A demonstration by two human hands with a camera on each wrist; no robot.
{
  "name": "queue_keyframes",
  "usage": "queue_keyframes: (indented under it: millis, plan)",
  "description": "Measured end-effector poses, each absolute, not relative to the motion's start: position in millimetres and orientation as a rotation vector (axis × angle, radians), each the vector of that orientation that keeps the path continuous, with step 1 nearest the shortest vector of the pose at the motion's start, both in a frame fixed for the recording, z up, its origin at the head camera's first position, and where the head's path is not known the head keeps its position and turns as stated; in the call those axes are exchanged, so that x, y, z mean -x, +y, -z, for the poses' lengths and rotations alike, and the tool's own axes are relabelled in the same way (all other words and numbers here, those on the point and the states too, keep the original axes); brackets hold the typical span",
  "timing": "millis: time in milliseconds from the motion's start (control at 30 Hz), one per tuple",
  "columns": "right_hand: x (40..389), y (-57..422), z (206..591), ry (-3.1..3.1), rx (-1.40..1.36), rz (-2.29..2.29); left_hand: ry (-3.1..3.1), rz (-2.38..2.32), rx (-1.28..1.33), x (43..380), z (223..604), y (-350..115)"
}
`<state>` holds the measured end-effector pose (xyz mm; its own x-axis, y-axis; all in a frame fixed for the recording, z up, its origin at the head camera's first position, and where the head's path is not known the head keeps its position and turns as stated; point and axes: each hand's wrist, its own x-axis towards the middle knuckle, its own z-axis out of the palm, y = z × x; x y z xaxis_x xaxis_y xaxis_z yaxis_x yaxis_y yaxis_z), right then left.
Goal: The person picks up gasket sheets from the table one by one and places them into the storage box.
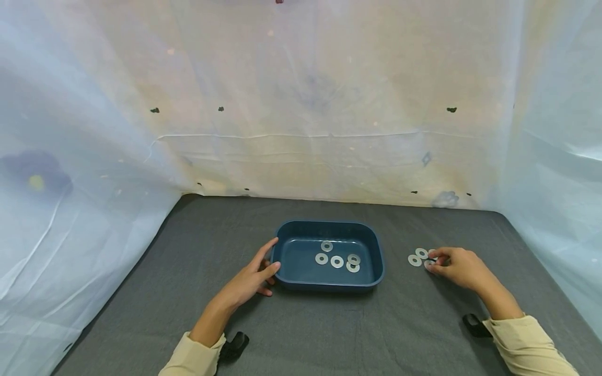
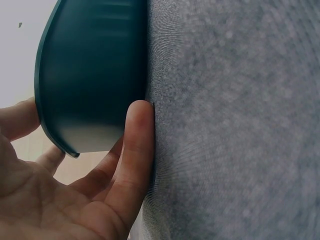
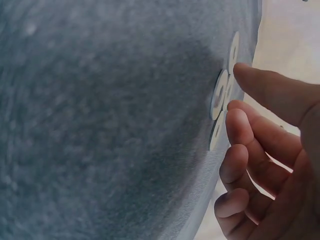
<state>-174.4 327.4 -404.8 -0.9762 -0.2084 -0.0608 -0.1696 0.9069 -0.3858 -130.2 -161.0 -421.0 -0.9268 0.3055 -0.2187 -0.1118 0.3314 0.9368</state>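
Observation:
A dark blue rectangular tray (image 1: 329,285) stands on the grey cloth, with several flat metal washers (image 1: 336,261) on its floor, two of them overlapping. My left hand (image 1: 251,279) rests against the tray's left end, thumb and forefinger at the rim. In the left wrist view, the other fingers (image 2: 139,145) lie low along the outer wall. To the right of the tray, my right hand (image 1: 456,266) reaches over a small group of loose washers (image 1: 415,260). Its thumb and forefinger are apart in the right wrist view, fingertips right by the washers (image 3: 219,95).
Grey cloth (image 1: 329,334) covers the table. Pale hanging sheets (image 1: 305,104) close off the back and both sides. A black strap (image 1: 234,345) is at the left wrist and another black strap (image 1: 475,325) at the right.

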Motion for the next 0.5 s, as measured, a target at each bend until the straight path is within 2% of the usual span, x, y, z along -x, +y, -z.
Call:
queue_keyframes:
  millis: [500]
  plan:
    - [176.8,332.7,407.2,2.923,0.263,0.564,2.27,-1.597,-0.154,129.0,420.4,-159.8]
